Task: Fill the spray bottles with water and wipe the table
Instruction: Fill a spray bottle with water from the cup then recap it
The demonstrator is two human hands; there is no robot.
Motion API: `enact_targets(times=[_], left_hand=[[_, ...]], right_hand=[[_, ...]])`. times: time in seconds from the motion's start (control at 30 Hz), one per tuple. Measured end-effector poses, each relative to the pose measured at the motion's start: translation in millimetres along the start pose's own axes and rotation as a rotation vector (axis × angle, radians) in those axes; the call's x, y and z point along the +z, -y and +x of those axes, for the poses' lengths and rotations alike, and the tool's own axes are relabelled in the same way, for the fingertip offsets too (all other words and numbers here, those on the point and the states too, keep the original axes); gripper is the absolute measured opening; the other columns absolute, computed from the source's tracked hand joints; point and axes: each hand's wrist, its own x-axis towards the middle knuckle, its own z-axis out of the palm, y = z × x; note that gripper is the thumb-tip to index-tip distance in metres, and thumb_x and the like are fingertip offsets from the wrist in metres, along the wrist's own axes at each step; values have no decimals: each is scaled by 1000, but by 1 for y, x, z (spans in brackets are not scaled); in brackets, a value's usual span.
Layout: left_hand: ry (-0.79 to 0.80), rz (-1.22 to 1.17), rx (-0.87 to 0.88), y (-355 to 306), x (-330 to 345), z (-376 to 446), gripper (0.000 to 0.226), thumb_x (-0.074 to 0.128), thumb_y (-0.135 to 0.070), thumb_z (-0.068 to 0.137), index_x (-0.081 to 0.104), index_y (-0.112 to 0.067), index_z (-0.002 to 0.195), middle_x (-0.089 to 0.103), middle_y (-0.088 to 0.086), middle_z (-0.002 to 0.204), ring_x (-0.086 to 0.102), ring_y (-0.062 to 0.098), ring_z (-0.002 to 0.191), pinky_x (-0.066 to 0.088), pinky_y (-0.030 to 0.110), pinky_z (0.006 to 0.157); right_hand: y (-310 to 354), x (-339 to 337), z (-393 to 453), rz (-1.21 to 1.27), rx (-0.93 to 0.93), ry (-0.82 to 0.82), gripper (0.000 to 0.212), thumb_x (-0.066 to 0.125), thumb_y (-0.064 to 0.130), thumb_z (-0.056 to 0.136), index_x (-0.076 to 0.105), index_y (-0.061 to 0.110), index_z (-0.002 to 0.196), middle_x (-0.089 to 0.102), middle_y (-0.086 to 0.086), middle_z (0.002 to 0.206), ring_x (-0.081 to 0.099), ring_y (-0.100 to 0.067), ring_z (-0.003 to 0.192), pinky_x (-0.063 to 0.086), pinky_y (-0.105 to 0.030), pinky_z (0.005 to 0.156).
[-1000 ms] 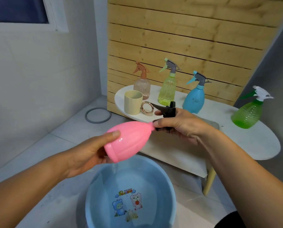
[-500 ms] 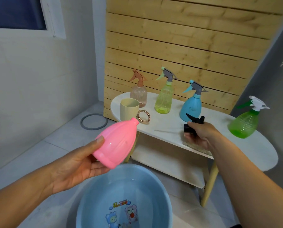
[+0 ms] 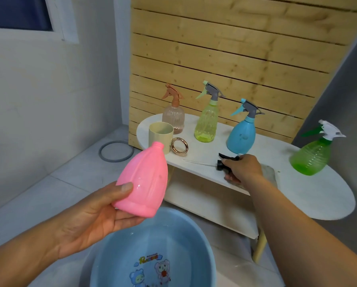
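One pink bottle (image 3: 144, 179), now uncapped, is being held above the basin (image 3: 152, 245) by the left hand (image 3: 94, 214); its black sprayer (image 3: 225, 162), still clutched by the right hand (image 3: 242, 168), is being laid on the counter (image 3: 318, 195).

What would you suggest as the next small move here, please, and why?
Probably let go of the black trigger sprayer head that the right hand holds at the white oval table. The left hand holds the uncapped pink plastic bottle above the blue water basin, ready for filling.

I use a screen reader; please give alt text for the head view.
A left hand holds an uncapped pink bottle over a blue basin, while the right hand sets its black sprayer on a white table bearing four capped spray bottles.
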Motion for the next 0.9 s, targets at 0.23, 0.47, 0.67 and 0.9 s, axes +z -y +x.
enact_targets(times=[0.23, 0.47, 0.67, 0.9], left_hand=[[4, 178, 40, 8, -3, -2, 86, 98, -25, 61, 60, -20, 139, 67, 13, 135, 64, 33, 125, 59, 41, 93], [-174, 425, 141, 1, 3, 0, 102, 94, -32, 43, 51, -32, 136, 73, -9, 123, 69, 11, 113, 54, 33, 94], [-229, 489, 204, -4, 1, 4, 108, 98, -34, 43, 46, -46, 136, 69, -14, 123, 67, 10, 114, 60, 29, 86], [-219, 586, 202, -2, -13, 6, 106, 96, -24, 48, 42, -49, 137, 66, -6, 127, 65, 17, 117, 61, 38, 91]], right_hand=[[8, 8, -10, -461, -200, -209, 46, 69, 47, 88, 57, 13, 117, 55, -9, 114, 59, -31, 95, 42, -34, 72], [77, 73, -33, -316, -505, 194, 31, 57, 43, 99, 72, 16, 104, 70, -2, 95, 66, -28, 88, 50, -38, 74], [109, 106, -23, -517, -482, 355, 16, 61, 33, 100, 68, 18, 100, 58, 4, 69, 52, -16, 62, 36, -24, 52], [120, 106, -24, -469, -416, 369, 43, 64, 36, 98, 74, -6, 99, 76, -12, 96, 57, -18, 79, 42, -31, 75]])
